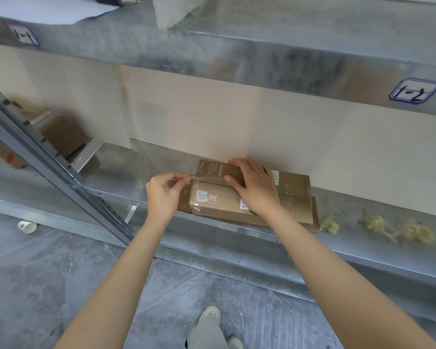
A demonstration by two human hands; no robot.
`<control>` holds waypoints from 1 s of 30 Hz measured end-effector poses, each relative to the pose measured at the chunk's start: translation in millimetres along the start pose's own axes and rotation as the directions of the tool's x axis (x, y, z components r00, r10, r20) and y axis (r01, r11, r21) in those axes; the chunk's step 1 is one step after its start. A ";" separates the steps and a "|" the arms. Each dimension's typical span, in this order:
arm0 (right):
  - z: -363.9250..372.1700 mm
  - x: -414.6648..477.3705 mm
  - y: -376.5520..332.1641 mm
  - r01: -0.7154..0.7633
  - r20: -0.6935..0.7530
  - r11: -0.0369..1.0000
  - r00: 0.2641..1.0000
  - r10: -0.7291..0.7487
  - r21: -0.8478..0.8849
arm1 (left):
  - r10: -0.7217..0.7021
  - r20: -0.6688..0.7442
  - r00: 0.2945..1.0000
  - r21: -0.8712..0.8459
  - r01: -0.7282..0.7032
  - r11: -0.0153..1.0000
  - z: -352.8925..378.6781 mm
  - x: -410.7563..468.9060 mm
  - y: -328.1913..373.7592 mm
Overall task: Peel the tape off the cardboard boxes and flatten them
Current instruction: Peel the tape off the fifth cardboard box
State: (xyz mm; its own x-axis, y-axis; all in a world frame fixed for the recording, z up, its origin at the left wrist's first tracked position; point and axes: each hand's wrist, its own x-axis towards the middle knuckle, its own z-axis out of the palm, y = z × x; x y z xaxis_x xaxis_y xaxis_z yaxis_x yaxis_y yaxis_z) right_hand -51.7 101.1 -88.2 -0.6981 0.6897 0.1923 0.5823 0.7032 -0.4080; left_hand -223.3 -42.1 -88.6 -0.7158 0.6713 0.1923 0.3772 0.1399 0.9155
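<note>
Nearly flat, brown printed cardboard box (217,209) under flat-spread right hand (253,187), clear tape (205,178) pinched in left hand (163,193).

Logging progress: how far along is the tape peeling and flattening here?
Done, it seems: crumpled tape wads lie on the shelf right of the cardboard box. In hand: the left hand pinches a clear tape strip, lifting it off the box's left end, while the right hand presses the box down. Left: the strip is still stuck along the seam, and the box looks not yet flattened.
</note>
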 end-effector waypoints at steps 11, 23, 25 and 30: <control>-8.2 6.4 -8.7 0.011 -0.124 0.989 0.992 0.007 0.144 | 0.002 0.015 1.000 0.180 -0.005 0.984 11.1 2.8 -4.8; 20.4 22.2 -48.9 0.063 -0.011 0.988 0.998 -0.062 0.138 | 0.052 0.070 0.996 0.158 -0.063 0.985 1.4 8.5 -11.0; 22.2 21.8 -44.9 0.067 -0.010 0.989 0.998 -0.067 0.133 | 0.064 0.106 0.992 0.166 -0.081 0.983 -2.1 11.2 -7.8; 24.5 29.3 -39.3 0.020 0.033 0.986 0.999 -0.026 0.168 | 0.164 0.011 0.986 0.164 -0.164 0.973 -12.5 21.7 7.9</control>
State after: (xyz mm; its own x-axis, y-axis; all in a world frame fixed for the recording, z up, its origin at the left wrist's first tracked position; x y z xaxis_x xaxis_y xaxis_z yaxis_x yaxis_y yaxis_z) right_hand -105.3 89.4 -88.4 -0.7265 0.6649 0.1736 0.4895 0.6780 -0.5483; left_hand -243.2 -35.6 -72.8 -0.6377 0.6929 0.3365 0.5805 0.1452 0.8012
